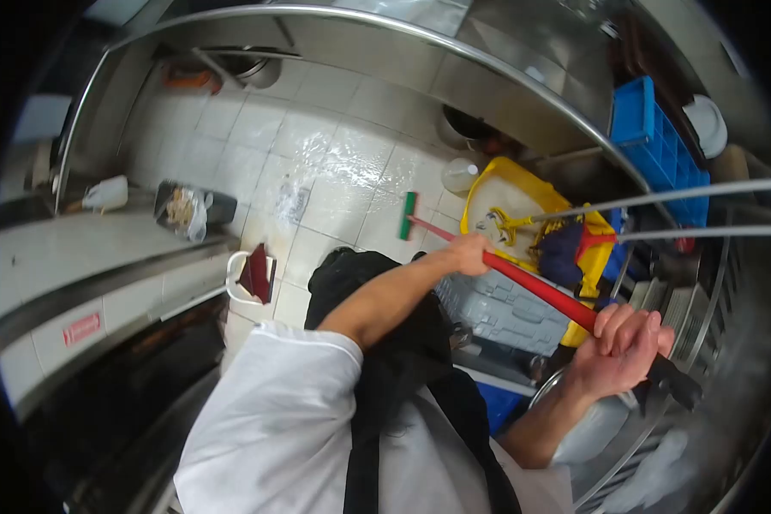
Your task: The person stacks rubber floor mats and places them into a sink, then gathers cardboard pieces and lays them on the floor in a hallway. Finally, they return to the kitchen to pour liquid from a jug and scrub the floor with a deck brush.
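A long-handled floor brush (pixel 540 289) runs diagonally across the view, with a red handle and a black end grip. Its narrow green head (pixel 409 215) rests on the wet tiled floor; whether it has bristles is too small to tell. My left hand (pixel 469 254) is closed around the handle partway down. Higher up, near the black grip, my right hand (pixel 621 347) wraps around the same handle. A yellow mop bucket (pixel 497 176) with pale liquid stands just beyond my left hand, with a yellow mop clamp (pixel 510 224) and a dark mop head (pixel 562 253) over it.
Wet white tiles (pixel 334 188) stretch ahead. A grey crate (pixel 505 304) stands below the handle. To the left are a dark bin (pixel 218 208) with a plastic bag and a dustpan (pixel 255 276). Steel counters edge the floor; a blue crate (pixel 660 146) is at right.
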Demonstrator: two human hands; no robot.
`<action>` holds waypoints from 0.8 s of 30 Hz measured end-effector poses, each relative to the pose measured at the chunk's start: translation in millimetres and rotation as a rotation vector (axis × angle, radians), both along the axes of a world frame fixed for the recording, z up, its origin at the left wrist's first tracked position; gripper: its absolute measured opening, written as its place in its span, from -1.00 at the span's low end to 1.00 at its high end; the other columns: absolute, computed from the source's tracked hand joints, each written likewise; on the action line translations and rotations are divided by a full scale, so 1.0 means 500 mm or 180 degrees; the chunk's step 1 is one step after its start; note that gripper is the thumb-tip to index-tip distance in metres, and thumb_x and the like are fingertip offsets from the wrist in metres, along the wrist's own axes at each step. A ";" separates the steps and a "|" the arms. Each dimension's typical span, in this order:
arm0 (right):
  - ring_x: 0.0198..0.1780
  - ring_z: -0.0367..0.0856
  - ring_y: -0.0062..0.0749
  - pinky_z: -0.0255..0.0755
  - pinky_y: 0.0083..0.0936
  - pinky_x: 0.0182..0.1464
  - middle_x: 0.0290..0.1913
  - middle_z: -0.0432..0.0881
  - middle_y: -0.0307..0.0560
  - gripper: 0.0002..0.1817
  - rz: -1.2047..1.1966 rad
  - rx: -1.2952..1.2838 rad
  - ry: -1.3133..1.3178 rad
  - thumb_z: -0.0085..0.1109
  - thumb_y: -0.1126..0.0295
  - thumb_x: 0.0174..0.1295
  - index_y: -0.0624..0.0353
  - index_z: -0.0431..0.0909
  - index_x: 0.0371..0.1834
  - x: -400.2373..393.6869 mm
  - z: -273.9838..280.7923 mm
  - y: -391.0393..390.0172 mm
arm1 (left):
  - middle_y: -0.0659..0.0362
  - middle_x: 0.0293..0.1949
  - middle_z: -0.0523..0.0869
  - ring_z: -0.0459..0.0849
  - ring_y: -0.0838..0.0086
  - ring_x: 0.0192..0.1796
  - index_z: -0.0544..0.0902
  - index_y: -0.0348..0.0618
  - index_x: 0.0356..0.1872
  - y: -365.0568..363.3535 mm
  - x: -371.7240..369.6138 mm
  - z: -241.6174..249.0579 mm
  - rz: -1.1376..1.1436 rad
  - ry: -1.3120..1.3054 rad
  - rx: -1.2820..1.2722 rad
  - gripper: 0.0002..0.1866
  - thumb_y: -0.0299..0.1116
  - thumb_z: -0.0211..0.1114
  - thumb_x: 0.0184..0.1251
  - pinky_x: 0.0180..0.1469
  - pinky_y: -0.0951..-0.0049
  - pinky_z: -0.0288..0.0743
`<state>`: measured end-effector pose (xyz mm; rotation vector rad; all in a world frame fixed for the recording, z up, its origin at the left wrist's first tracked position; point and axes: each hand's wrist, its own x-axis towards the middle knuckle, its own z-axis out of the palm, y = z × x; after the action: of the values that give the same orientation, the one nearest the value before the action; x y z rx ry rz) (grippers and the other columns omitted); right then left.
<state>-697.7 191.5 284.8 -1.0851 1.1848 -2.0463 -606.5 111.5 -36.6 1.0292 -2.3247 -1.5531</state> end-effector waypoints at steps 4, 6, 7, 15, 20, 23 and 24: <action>-0.69 0.08 -0.63 0.11 -0.59 -0.60 -0.69 0.11 -0.32 -0.73 -0.0333 0.0615 -0.0765 -0.09 0.51 0.40 0.00 0.16 -0.47 -0.047 -0.109 -0.021 | -0.06 -0.38 0.73 0.72 0.05 -0.24 0.76 -0.03 -0.39 -0.068 0.129 -0.113 0.0140 -0.0777 0.0194 -0.75 -0.19 0.34 -0.15 -0.12 0.09 0.61; -0.69 0.12 -0.56 0.21 -0.57 -0.59 -0.69 0.14 -0.29 -0.80 -0.0124 0.0524 -0.1061 -0.12 0.51 0.40 0.03 0.19 -0.40 -0.092 -0.128 -0.004 | -0.06 -0.39 0.73 0.72 0.05 -0.25 0.76 -0.03 -0.41 -0.050 0.106 -0.018 0.0328 -0.0659 0.0006 -0.76 -0.19 0.35 -0.15 -0.13 0.09 0.61; -0.71 0.13 -0.54 0.24 -0.56 -0.60 -0.70 0.16 -0.28 -0.77 -0.0822 0.0748 -0.0302 -0.14 0.44 0.42 0.03 0.20 -0.45 -0.093 -0.067 -0.018 | -0.05 -0.40 0.73 0.72 0.05 -0.26 0.75 -0.03 -0.43 -0.057 0.106 0.026 0.0377 -0.0607 -0.0240 -0.77 -0.18 0.36 -0.14 -0.15 0.09 0.61; -0.73 0.01 -0.71 0.02 -0.70 -0.61 -0.70 0.07 -0.36 -0.72 0.0498 0.0155 -0.0231 -0.27 0.39 0.55 -0.08 0.23 -0.42 -0.129 -0.038 -0.097 | -0.04 -0.46 0.69 0.67 -0.02 -0.31 0.65 -0.11 -0.55 -0.023 -0.058 -0.024 0.1340 0.0181 -0.0008 -0.85 -0.29 0.31 -0.17 -0.24 0.04 0.54; -0.72 0.06 -0.61 0.21 -0.50 -0.54 -0.73 0.05 -0.34 -0.73 0.1111 0.0733 -0.0623 -0.23 0.42 0.51 -0.03 0.18 -0.45 -0.056 -0.110 -0.094 | -0.04 -0.48 0.67 0.67 -0.04 -0.34 0.65 -0.12 -0.55 0.045 0.192 -0.055 0.2102 -0.0507 -0.0562 -0.80 -0.21 0.35 -0.10 -0.27 0.04 0.55; -0.71 0.14 -0.61 0.29 -0.52 -0.49 -0.72 0.16 -0.32 -0.74 0.2315 0.0722 -0.0843 -0.18 0.49 0.46 0.00 0.18 -0.45 0.061 -0.068 -0.065 | -0.09 -0.53 0.63 0.63 -0.11 -0.37 0.57 -0.18 -0.61 0.214 0.328 -0.004 0.2727 -0.0615 -0.0423 -0.79 -0.25 0.33 -0.09 -0.33 0.01 0.47; -0.67 0.22 -0.59 0.33 -0.54 -0.46 -0.70 0.23 -0.31 -0.78 0.2473 0.1046 -0.0758 -0.12 0.49 0.43 0.04 0.22 -0.43 0.106 -0.069 -0.052 | -0.10 -0.53 0.62 0.62 -0.11 -0.37 0.57 -0.18 -0.59 0.288 0.363 -0.011 0.2839 -0.0759 -0.0216 -0.78 -0.24 0.32 -0.05 -0.34 0.01 0.46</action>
<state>-644.9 165.6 250.1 -0.9102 0.7661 -1.2827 -425.0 255.5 -41.9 1.9374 -1.5896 -1.0107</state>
